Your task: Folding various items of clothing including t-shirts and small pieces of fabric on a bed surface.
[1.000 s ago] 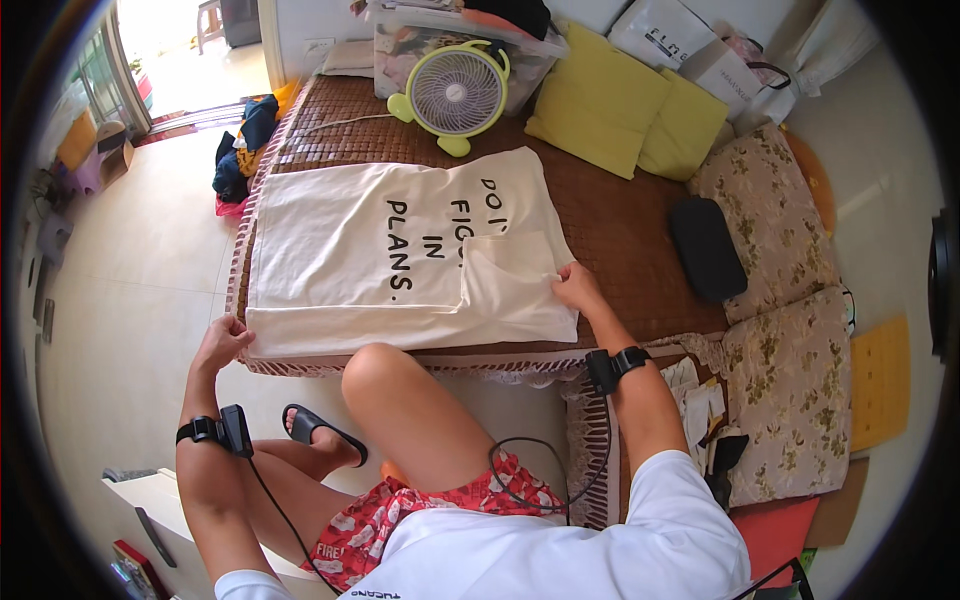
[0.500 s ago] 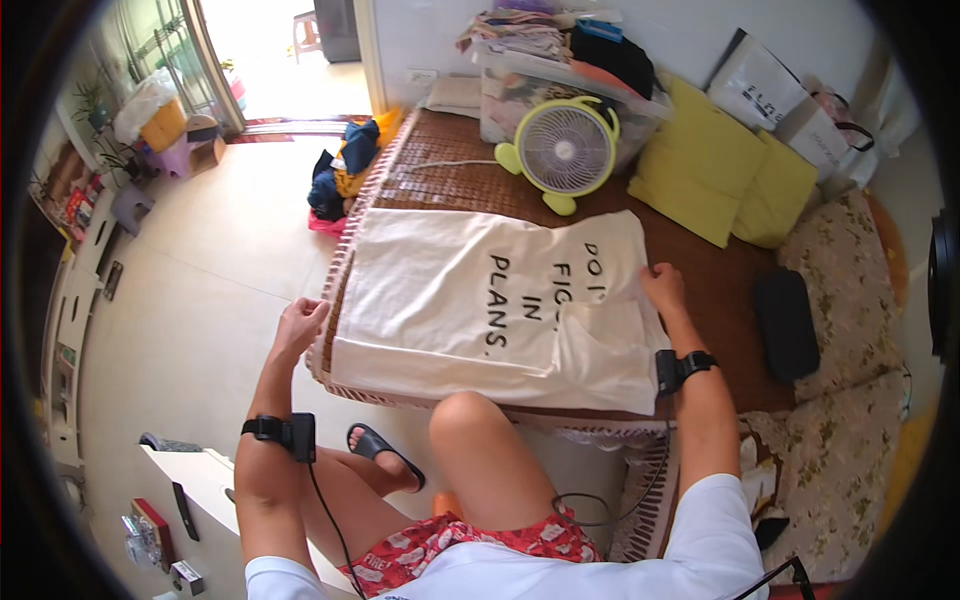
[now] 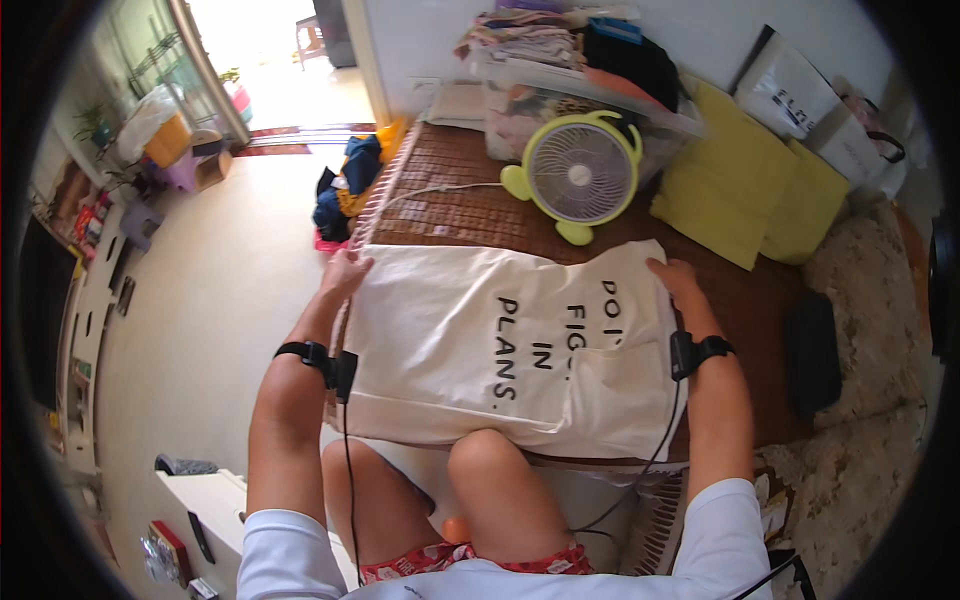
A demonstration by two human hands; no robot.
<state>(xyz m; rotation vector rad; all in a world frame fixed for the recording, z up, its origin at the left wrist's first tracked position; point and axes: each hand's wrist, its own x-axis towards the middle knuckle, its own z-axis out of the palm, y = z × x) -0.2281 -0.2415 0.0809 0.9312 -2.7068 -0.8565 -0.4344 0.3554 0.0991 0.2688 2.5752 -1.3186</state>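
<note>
Lime-framed electric fan [image 3: 580,175]. Behind fan: clear plastic bin [image 3: 505,125], folded clothes [image 3: 520,42] heaped on top. Right of fan: yellow-green cushions [image 3: 720,175], then white bag [image 3: 790,88]. Well left of fan: dark-blue clothes [image 3: 332,205]. Right of fan, nearer viewer: black case [image 3: 812,350].

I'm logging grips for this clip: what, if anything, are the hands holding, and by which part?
The cream lettered cloth: the left hand appears to pinch its far left corner, the right hand its far right corner.
</note>
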